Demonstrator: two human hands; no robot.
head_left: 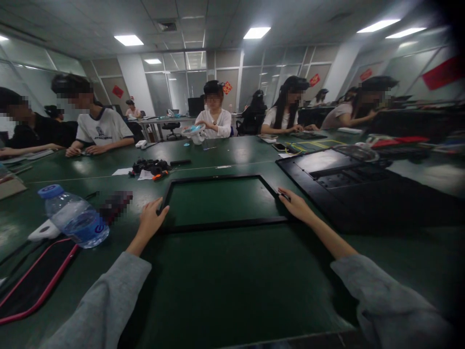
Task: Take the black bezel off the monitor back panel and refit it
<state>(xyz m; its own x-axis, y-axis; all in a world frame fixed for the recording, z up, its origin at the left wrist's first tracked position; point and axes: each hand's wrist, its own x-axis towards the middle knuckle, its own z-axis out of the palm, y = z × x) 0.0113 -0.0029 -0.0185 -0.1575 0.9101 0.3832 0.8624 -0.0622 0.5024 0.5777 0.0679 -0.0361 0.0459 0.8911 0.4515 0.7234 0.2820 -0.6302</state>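
Note:
A thin black rectangular frame [221, 225] lies flat on the green table [232, 281] in front of me. My left hand [150, 220] grips the frame's near left corner, thumb over the top edge. My right hand [296, 206] rests on the frame's right side, fingers curled onto the edge near the far right corner. Both arms wear grey sleeves.
A clear water bottle with a blue cap [74, 218] lies on its side at the left, beside a black pad with a red rim [32, 286]. A large black panel [345, 179] sits to the right. Black parts and small tools [150, 167] lie beyond the frame. Several people sit around the far side.

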